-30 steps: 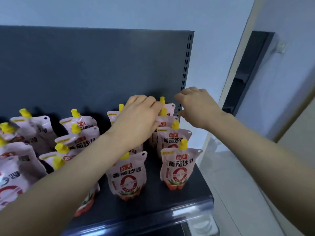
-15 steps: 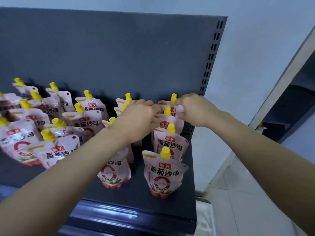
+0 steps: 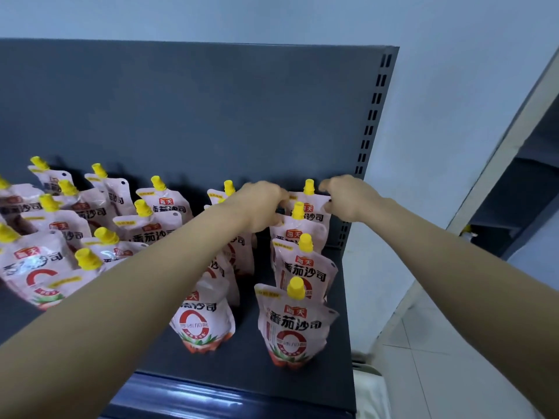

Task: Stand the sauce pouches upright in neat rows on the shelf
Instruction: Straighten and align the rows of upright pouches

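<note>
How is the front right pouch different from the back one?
The front pouch stands free; back pouch is pinched at its top corners by the left hand and right hand. The front pouch shows its whole label; back pouch is mostly hidden. Both are pink, upright, yellow-capped.

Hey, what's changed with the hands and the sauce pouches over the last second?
The right hand, which hovered empty above the right-hand row, came down and now pinches the top right corner of the rearmost pouch in that row. The left hand shifted right from the neighbouring row to grip that pouch's top left corner. The front pouch of that row stands upright as before.
</note>
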Demonstrator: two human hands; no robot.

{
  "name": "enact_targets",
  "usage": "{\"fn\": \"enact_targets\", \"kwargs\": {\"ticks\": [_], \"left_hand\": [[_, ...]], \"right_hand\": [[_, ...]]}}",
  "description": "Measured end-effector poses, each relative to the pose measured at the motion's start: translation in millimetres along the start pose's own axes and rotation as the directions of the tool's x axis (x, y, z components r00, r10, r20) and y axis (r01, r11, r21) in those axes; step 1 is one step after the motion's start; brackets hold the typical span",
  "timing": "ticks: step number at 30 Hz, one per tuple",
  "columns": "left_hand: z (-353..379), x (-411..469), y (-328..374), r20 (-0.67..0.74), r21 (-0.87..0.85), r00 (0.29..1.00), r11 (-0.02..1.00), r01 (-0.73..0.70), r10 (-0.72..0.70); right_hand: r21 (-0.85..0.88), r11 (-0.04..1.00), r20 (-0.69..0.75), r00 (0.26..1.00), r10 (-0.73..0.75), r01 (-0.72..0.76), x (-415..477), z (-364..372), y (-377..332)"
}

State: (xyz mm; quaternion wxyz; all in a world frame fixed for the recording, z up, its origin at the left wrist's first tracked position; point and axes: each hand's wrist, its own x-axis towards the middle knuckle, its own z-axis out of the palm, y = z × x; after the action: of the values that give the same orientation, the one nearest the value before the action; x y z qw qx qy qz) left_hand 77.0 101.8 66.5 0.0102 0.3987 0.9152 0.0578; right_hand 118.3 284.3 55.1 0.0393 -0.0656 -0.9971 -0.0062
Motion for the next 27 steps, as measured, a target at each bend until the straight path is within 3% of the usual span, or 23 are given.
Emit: {"fn": "enact_targets", "kwargs": {"ticks": [6,11,23,27], "left_hand": [[5.2,11.5,-5.7,0.1,-0.114,0.995,0.993,0.023,-0.012],[5.9,16.2,-8.4,0.098,-0.173,0.995,0.985,0.028,-0.011],[9.9,13.8,-4.0,0.083,-0.226,0.997,0.974,0.029,-0.01],[3.7,6.2,-3.3,0.056,-0.213,0.998,0.977,-0.003,0.016]], "right_hand": [[0.036,0.996,0.064,0.995,0.073,-0.076,9.3,8.5,1.5],[0.078,0.992,0.085,0.992,0.095,-0.102,11.5,9.7,1.0],[0.055,0.989,0.053,0.989,0.137,-0.14,6.5,8.5,-2.0],[0.036,0.986,-0.065,0.984,0.164,-0.162,-1.1,-2.9,-4.3]]}}
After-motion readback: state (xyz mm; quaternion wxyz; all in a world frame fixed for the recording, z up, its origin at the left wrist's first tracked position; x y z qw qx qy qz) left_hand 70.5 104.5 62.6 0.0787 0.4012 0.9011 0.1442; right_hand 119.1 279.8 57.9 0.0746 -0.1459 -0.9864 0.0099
